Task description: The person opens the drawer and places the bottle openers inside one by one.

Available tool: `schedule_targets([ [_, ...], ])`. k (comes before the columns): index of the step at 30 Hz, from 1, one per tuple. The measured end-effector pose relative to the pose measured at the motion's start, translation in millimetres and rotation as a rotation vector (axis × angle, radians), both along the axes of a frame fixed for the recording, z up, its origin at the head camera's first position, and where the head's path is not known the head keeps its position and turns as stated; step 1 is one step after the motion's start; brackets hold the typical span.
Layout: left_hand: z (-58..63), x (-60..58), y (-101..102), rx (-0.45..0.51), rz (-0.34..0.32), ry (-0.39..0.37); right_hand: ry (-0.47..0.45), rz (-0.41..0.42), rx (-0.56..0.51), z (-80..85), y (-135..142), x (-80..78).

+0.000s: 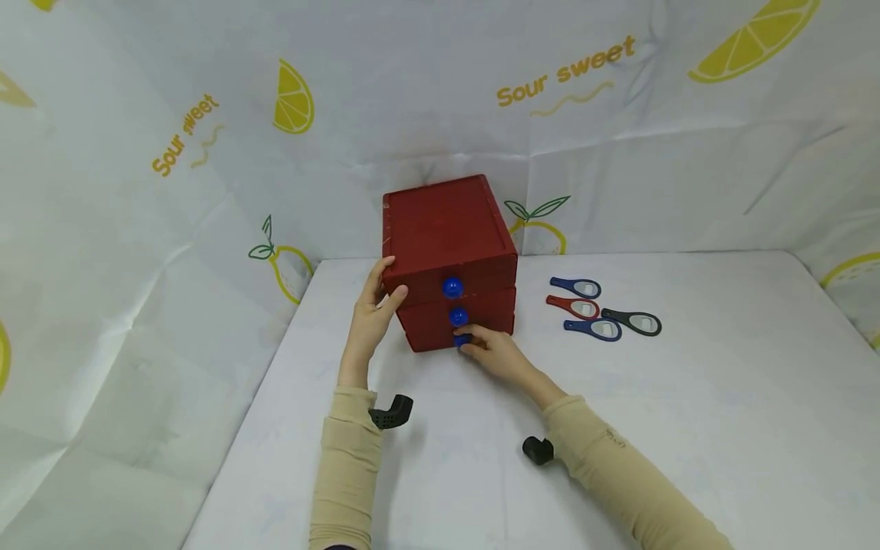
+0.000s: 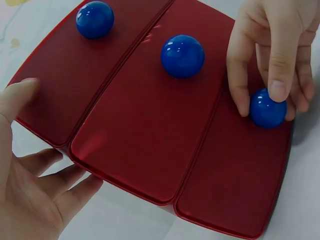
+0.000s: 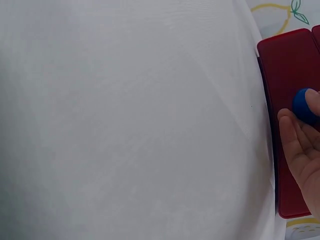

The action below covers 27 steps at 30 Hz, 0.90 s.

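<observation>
A red cabinet with three stacked drawers stands on the white tabletop, each drawer front bearing a round blue knob. The left hand holds the cabinet's upper left front corner. Its thumb lies on the top drawer's front, and the other fingers rest along the side. At the bottom drawer, the right hand pinches the lowest knob between thumb and fingers. Above that are the middle knob and the top knob. All three drawer fronts sit flush in the left wrist view.
Several bottle openers lie right of the cabinet: a blue opener at the back, a red opener, a black opener and another blue opener. A white cloth backdrop with lemon prints rises behind the cabinet.
</observation>
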<state>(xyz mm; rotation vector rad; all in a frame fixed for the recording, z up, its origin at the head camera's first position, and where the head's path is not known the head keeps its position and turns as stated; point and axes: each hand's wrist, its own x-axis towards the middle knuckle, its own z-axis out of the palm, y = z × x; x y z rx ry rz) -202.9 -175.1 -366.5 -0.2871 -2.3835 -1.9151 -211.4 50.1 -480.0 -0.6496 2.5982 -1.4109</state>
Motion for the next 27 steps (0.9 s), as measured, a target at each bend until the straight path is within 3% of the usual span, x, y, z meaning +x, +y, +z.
schedule_targets([
  [8,1.4,0.4,0.2,-0.048,-0.013,-0.04,-0.021,0.002,0.012,1.4,1.7,7.0],
  [27,2.6,-3.2,-6.6,-0.21,-0.04,0.026,0.006,0.146,0.144,11.7,19.8,40.5],
])
